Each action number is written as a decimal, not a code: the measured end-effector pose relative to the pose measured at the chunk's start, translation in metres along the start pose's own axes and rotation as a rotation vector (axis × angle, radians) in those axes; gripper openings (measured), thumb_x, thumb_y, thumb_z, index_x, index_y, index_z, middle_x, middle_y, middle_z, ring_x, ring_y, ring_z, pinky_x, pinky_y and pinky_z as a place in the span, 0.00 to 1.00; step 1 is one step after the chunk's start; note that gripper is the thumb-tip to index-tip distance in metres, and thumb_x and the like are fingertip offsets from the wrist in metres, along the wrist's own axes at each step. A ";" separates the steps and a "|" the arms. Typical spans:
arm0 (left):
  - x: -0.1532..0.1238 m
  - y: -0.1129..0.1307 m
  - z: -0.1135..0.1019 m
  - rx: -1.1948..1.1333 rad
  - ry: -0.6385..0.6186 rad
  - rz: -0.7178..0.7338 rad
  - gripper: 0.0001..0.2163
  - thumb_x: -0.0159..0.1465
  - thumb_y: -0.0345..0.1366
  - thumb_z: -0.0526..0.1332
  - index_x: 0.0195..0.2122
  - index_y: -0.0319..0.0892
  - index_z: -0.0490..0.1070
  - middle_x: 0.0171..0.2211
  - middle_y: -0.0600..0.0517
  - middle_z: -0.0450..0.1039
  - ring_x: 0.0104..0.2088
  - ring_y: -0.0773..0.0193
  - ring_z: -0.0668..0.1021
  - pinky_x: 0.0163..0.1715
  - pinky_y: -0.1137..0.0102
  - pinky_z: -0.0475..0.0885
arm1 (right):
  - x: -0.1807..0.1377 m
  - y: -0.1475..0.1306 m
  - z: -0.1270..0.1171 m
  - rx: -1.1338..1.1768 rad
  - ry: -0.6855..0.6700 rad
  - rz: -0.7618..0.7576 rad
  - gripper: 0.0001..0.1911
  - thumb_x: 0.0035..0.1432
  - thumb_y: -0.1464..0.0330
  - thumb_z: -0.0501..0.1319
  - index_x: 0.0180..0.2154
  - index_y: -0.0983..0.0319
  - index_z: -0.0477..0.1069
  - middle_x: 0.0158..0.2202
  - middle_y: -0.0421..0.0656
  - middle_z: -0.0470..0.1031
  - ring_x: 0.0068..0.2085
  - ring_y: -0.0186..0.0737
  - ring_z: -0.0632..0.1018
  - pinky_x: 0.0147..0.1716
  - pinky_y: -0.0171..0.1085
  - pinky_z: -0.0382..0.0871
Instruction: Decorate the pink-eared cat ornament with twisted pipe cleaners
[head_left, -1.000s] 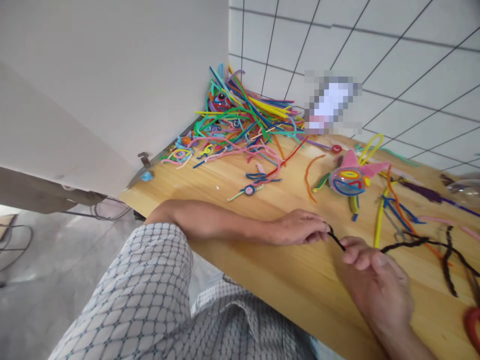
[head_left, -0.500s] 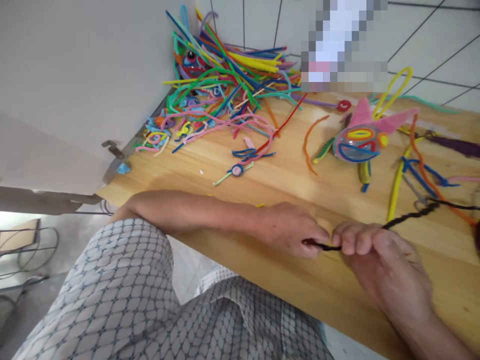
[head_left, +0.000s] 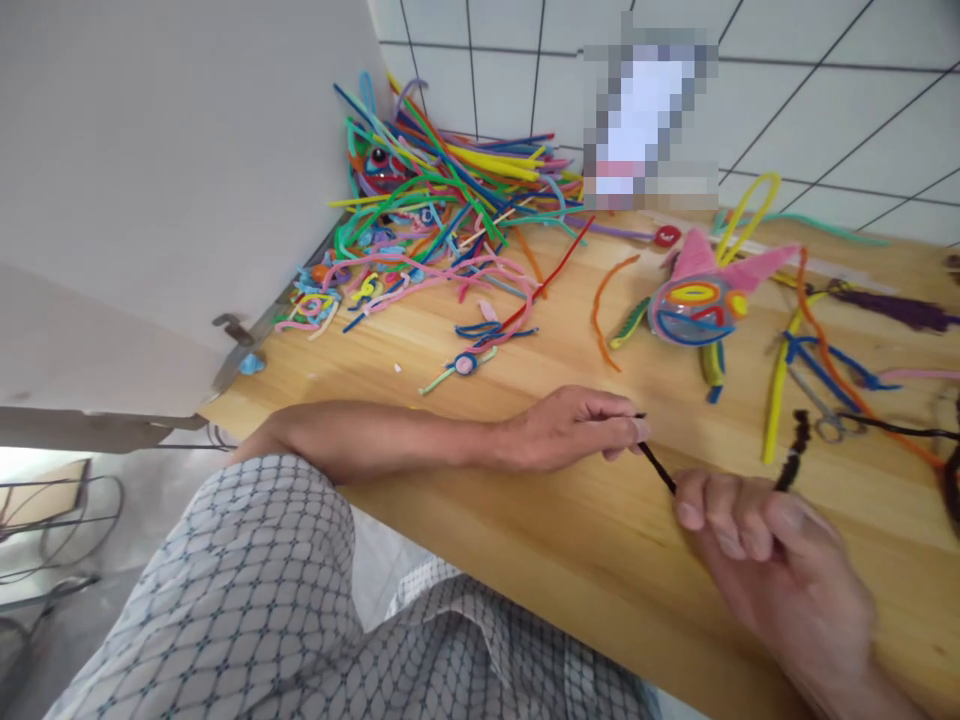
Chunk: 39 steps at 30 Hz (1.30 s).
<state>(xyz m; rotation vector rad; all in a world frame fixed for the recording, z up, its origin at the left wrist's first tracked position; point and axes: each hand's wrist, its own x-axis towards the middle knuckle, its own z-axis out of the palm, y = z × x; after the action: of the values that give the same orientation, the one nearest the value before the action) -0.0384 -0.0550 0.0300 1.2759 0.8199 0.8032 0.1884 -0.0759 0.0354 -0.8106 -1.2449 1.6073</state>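
Observation:
A black pipe cleaner [head_left: 660,470] runs slantwise between my hands above the near part of the wooden table. My left hand [head_left: 574,430] pinches one end between thumb and fingers, and a short tip pokes out past them. Further right, my right hand [head_left: 772,570] is wrapped round the same pipe cleaner. A thicker, fuzzy black end sticks up behind the right fingers, while the part inside that fist is hidden. Beyond my hands sits a clear ornament [head_left: 694,312] with pink ears, a yellow loop on top and coloured pipe-cleaner features.
Many coloured pipe cleaners [head_left: 480,165] are heaped at the back left against the tiled wall. Scissors [head_left: 829,425] lie right of centre beside yellow, blue and orange strands. A purple tassel [head_left: 892,305] lies behind them. A grey panel [head_left: 187,200] borders the table's left side.
My left hand has risen slightly and now pinches the black pipe cleaner's end, with more of it showing between the hands. Its far end has swung from slanting right to nearly upright.

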 end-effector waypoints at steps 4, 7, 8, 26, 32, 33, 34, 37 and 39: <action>0.005 -0.007 0.000 -0.207 -0.002 -0.045 0.12 0.72 0.44 0.60 0.39 0.39 0.74 0.31 0.55 0.69 0.25 0.72 0.67 0.26 0.74 0.61 | -0.006 0.011 -0.003 -0.053 -0.073 0.000 0.23 0.69 0.55 0.64 0.23 0.59 0.74 0.20 0.41 0.67 0.29 0.42 0.74 0.33 0.43 0.69; 0.009 -0.013 0.002 -0.393 0.023 -0.008 0.10 0.69 0.41 0.65 0.37 0.39 0.75 0.34 0.52 0.75 0.34 0.69 0.75 0.34 0.74 0.68 | -0.007 0.016 -0.003 -0.058 -0.093 -0.010 0.22 0.69 0.55 0.63 0.25 0.59 0.76 0.22 0.43 0.70 0.32 0.44 0.76 0.36 0.45 0.71; 0.009 -0.013 0.003 -0.452 0.008 -0.021 0.10 0.69 0.41 0.66 0.36 0.39 0.75 0.36 0.50 0.77 0.37 0.68 0.77 0.39 0.73 0.70 | -0.006 0.016 -0.002 -0.042 -0.084 -0.008 0.22 0.69 0.55 0.63 0.26 0.59 0.76 0.21 0.42 0.70 0.32 0.43 0.76 0.36 0.44 0.71; 0.000 0.000 0.011 -0.465 0.062 -0.038 0.21 0.62 0.53 0.72 0.33 0.38 0.73 0.18 0.62 0.65 0.20 0.74 0.66 0.50 0.64 0.75 | 0.026 0.000 -0.026 0.155 0.200 0.158 0.23 0.59 0.53 0.73 0.25 0.57 0.65 0.20 0.33 0.61 0.22 0.34 0.70 0.30 0.37 0.78; -0.001 0.013 0.007 -0.560 0.216 -0.019 0.19 0.59 0.47 0.76 0.32 0.39 0.72 0.18 0.63 0.64 0.19 0.75 0.65 0.50 0.64 0.79 | 0.034 -0.004 -0.030 0.303 0.354 0.129 0.18 0.59 0.53 0.73 0.30 0.56 0.71 0.26 0.35 0.76 0.34 0.37 0.83 0.42 0.38 0.82; 0.000 0.014 0.006 -0.560 0.229 -0.025 0.17 0.60 0.46 0.76 0.33 0.39 0.73 0.18 0.63 0.64 0.19 0.75 0.65 0.49 0.64 0.80 | 0.036 -0.005 -0.034 0.312 0.377 0.123 0.19 0.61 0.53 0.72 0.30 0.56 0.70 0.26 0.35 0.77 0.34 0.37 0.83 0.42 0.38 0.82; 0.001 0.016 0.004 -0.560 0.232 -0.031 0.16 0.61 0.45 0.75 0.33 0.39 0.73 0.19 0.63 0.64 0.19 0.75 0.65 0.47 0.64 0.81 | 0.037 -0.005 -0.039 0.319 0.390 0.118 0.19 0.63 0.53 0.71 0.30 0.56 0.70 0.25 0.34 0.76 0.33 0.36 0.83 0.42 0.38 0.82; 0.002 0.018 0.002 -0.565 0.241 -0.039 0.14 0.62 0.42 0.74 0.34 0.38 0.75 0.20 0.61 0.64 0.20 0.74 0.66 0.38 0.67 0.82 | 0.037 -0.007 -0.047 0.292 0.357 0.114 0.20 0.64 0.52 0.69 0.28 0.56 0.69 0.23 0.34 0.74 0.31 0.36 0.82 0.41 0.38 0.82; 0.003 0.019 0.001 -0.570 0.256 -0.043 0.12 0.63 0.40 0.74 0.35 0.38 0.76 0.21 0.60 0.64 0.20 0.73 0.67 0.32 0.70 0.81 | 0.033 -0.008 -0.047 0.185 0.288 0.094 0.20 0.62 0.49 0.70 0.30 0.57 0.72 0.26 0.36 0.78 0.34 0.38 0.83 0.44 0.40 0.81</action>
<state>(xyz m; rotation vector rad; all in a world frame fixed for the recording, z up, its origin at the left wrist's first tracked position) -0.0368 -0.0503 0.0487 0.6565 0.7427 1.0850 0.2206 -0.0274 0.0317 -0.9547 -0.8532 1.5876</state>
